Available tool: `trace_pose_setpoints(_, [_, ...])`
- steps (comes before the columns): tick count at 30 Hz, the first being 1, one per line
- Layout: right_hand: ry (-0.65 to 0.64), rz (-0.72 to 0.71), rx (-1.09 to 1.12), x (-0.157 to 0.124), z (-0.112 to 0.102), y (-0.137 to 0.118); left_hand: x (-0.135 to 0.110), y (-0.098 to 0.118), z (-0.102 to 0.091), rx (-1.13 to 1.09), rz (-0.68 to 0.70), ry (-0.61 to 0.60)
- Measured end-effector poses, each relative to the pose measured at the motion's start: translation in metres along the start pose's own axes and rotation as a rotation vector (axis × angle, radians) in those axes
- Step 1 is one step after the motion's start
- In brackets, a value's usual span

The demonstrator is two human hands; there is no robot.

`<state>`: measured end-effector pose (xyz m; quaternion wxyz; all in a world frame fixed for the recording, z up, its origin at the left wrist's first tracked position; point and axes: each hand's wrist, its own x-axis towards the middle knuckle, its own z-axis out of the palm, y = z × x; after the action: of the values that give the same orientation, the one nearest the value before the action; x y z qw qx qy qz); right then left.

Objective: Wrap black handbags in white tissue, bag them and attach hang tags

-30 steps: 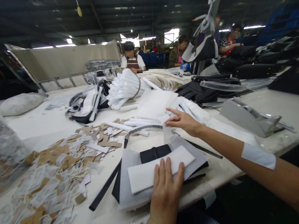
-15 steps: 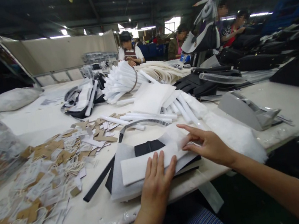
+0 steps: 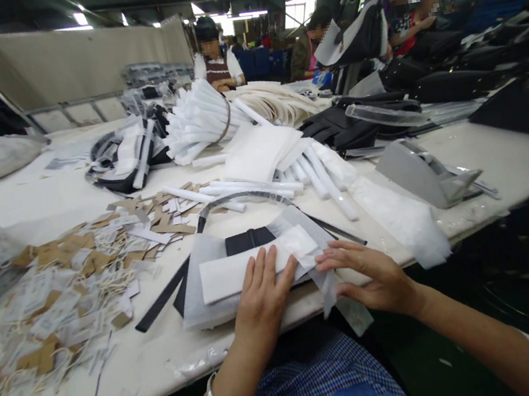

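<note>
My left hand (image 3: 261,296) lies flat, fingers spread, on a white foam strip (image 3: 236,271). That strip sits on a grey sheet (image 3: 201,303) wrapped about a black item (image 3: 246,240) with a strap. At the table's front edge my right hand (image 3: 371,271) has its fingers curled round the right end of the grey wrapping and a thin translucent piece (image 3: 327,285) hanging over the edge.
A heap of brown and white hang tags (image 3: 69,278) with strings lies to the left. White rolled tubes (image 3: 306,177), a bundle of them (image 3: 196,125), a grey tape dispenser (image 3: 423,178) and black bags (image 3: 365,130) sit farther back. Other people work at the far end.
My right hand came back from the white sheets toward me and took the right end of the wrapping. The left hand stayed pressed on the strip. The view dropped lower.
</note>
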<state>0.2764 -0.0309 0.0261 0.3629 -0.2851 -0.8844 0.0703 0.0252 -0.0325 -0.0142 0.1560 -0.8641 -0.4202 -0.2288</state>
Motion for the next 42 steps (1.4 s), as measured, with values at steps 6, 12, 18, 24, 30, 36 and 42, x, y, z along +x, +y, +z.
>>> trace_pose_setpoints(6, [-0.095, 0.083, -0.14, 0.011, 0.009, 0.011, -0.001, 0.0, -0.001, 0.004, 0.003, -0.024])
trace_pose_setpoints(12, [0.013, 0.154, -0.095, 0.004, 0.029, 0.018, 0.005, -0.006, -0.011, -0.075, 0.011, -0.114])
trace_pose_setpoints(18, [0.106, 0.168, -0.098, -0.003, 0.04, 0.016, 0.011, 0.001, -0.012, -0.131, -0.076, -0.094])
trace_pose_setpoints(24, [-0.078, 0.01, -0.153, 0.003, 0.014, 0.015, 0.005, 0.008, 0.0, -0.064, -0.052, -0.01])
trace_pose_setpoints(30, [-0.091, -0.074, -0.191, -0.005, 0.006, 0.009, 0.004, 0.008, 0.003, -0.078, -0.048, 0.027])
trace_pose_setpoints(36, [-0.045, -0.086, -0.236, -0.015, 0.018, 0.003, 0.005, 0.008, 0.002, -0.137, -0.08, -0.01])
trace_pose_setpoints(42, [-0.336, -0.112, -0.168, 0.007, -0.024, 0.002, 0.008, 0.011, 0.001, -0.129, -0.106, -0.005])
